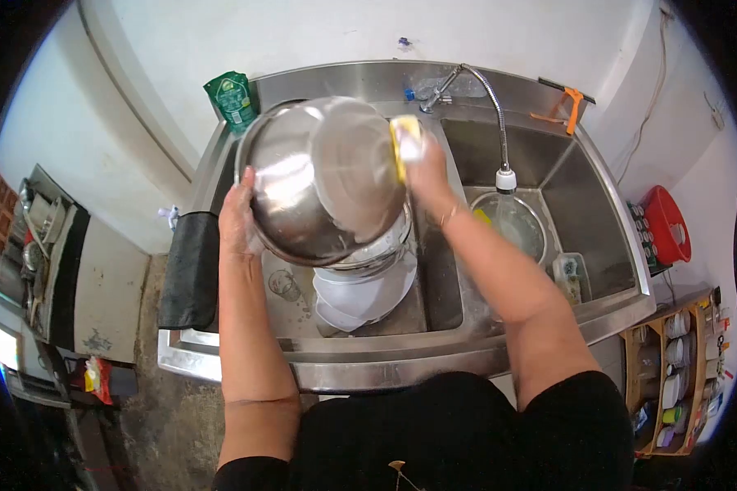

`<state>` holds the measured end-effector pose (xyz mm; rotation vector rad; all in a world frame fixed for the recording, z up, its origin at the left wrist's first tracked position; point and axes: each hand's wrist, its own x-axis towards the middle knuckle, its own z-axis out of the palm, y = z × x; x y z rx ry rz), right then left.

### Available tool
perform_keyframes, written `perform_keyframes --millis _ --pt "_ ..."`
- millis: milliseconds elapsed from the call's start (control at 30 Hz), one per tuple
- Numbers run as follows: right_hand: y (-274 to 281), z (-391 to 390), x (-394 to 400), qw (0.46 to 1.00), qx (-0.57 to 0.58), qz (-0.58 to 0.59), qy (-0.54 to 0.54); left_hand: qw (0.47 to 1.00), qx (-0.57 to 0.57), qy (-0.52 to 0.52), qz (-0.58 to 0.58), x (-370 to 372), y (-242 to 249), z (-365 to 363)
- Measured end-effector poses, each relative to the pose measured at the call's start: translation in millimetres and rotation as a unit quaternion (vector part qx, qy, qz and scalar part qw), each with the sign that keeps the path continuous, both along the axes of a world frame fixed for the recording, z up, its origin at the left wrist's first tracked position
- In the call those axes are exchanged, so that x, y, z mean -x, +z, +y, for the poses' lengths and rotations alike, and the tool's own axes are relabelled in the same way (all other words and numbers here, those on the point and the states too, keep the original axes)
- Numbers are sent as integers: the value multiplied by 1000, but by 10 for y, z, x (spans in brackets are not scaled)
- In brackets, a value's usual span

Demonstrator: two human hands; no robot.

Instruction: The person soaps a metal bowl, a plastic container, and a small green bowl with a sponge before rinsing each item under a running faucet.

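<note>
A large stainless steel bowl (291, 176) is tilted above the left sink basin, its outer side and base turned towards me. My left hand (239, 217) grips its rim at the left. At the other side my right hand (428, 172) holds a yellow sponge (400, 147) against the bowl; hand and sponge are blurred. Beneath the bowl, white plates (364, 296) and other dishes are stacked in the basin, partly hidden. A drinking glass (282, 283) lies left of the plates.
A flexible faucet (502, 123) hangs over a round basin (540, 217) in the right sink. Beside it sits a small clear container (571, 277). A green pouch (231, 100) stands behind left; an orange-handled squeegee (576, 106) lies behind right. A black cloth (190, 270) drapes the left edge.
</note>
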<state>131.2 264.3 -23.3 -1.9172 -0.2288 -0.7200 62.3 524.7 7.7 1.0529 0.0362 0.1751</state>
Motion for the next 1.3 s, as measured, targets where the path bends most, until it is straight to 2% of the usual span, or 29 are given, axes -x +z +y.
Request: perform_keyframes --millis 33,67,100,167,233,300,367,467,500,533,567,600,633,667,700,733,800,833,900,933,1000,1100,1167,1200,1233,1300 --pt "169 -37 -226 997 -17 66 39 998 -56 -30 -4 6 28 -41" --pt "322 -59 -341 988 -35 130 77 994 -108 -12 -2 -45 -57 -64" --pt "486 -25 -270 988 -35 131 75 995 -88 -36 -8 11 1 -168" --pt "902 136 -78 975 184 86 93 996 -66 -62 -12 51 60 -270" --pt "972 331 169 937 330 -113 31 994 -91 -52 -10 12 57 -261" --pt "987 559 522 899 406 -148 72 993 -112 -26 11 81 158 -356" --pt "771 732 854 852 432 -290 63 990 -135 2 28 104 201 -359" --pt "685 850 1114 777 537 -277 175 975 -216 -10 53 83 142 -230" --pt "703 856 1089 779 536 -276 175 976 -213 -21 47 62 125 -190" --pt "735 855 1017 811 472 -298 176 975 -214 -21 48 46 108 -173" --pt "783 853 926 839 406 -317 177 972 -231 -28 -33 39 93 -169" --pt "890 890 778 844 440 -275 137 962 -246 -35 -112 47 79 -173" --pt "1085 874 680 855 462 -176 157 964 -249 -15 -96 96 111 -192" --pt "1170 843 498 875 431 -126 179 955 -268 -11 -128 97 119 -161" --pt "1246 816 322 892 397 -77 202 968 -223 -49 -102 149 152 -157" --pt "1277 769 135 892 397 -77 202 977 -178 -87 -76 195 181 -150" --pt "1327 703 -56 921 314 65 220 975 -190 -88 -77 174 137 -163" --pt "1306 727 -10 921 315 64 220 972 -204 -92 -77 155 115 -169" --pt "1202 813 249 885 415 -83 195 972 -180 -119 -89 121 78 -118" --pt "1245 856 455 871 426 -119 215 972 -155 -146 -98 124 63 -104" --pt "1298 913 629 850 437 -168 243 973 -147 -113 -140 198 145 -151" --pt "1425 839 394 867 397 -108 280 970 -171 -137 -102 220 159 8" --pt "1505 661 7 878 245 102 398 975 -166 -107 -100 272 191 44" --pt "1496 508 -238 867 184 150 438 979 -163 -74 -99 287 198 71" --pt "1408 330 -448 867 127 130 464 985 -95 -66 -130 245 141 101" --pt "1210 13 -613 877 -30 271 395 990 48 -45 -123 279 179 77"
